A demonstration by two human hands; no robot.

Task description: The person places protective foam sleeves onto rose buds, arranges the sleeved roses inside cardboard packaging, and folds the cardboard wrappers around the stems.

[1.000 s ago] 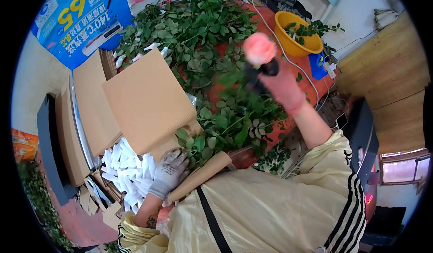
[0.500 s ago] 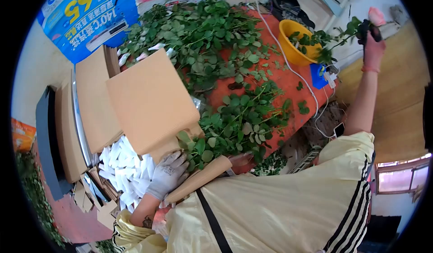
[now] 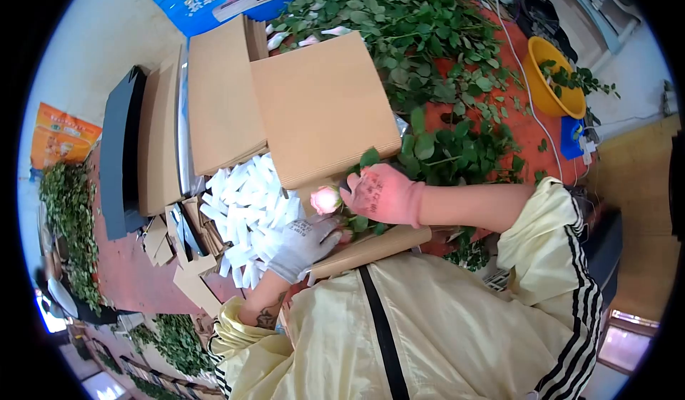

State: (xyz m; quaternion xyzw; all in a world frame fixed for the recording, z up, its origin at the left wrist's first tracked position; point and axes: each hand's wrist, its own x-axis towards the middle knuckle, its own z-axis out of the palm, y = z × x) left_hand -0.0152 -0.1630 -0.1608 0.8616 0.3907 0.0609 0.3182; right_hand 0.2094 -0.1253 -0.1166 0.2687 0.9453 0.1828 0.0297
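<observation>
A pink rose (image 3: 326,200) is pinched in my right hand (image 3: 382,194), which wears a pink glove with dark fingertips. Its bloom points left, and the stem is mostly hidden behind the hand. Just below and to the left, my left hand (image 3: 303,246), in a whitish glove, rests with its fingers stretched out over the left end of a rolled brown corrugated sheet (image 3: 378,250). Something pinkish shows by its fingertips, too covered to make out. White paper-like strips (image 3: 246,211) lie in a heap beside the left hand.
Stacked brown cardboard sheets (image 3: 325,107) stand behind the hands. Leafy rose stems (image 3: 399,36) cover the back of the red table (image 3: 492,36). A yellow basket (image 3: 546,89) and a white cable (image 3: 526,79) are at the right. A dark grey panel (image 3: 121,157) stands at the left.
My right hand has swung from the far right by the yellow basket to the front middle, bringing the pink rose with it. The view has shifted left and down.
</observation>
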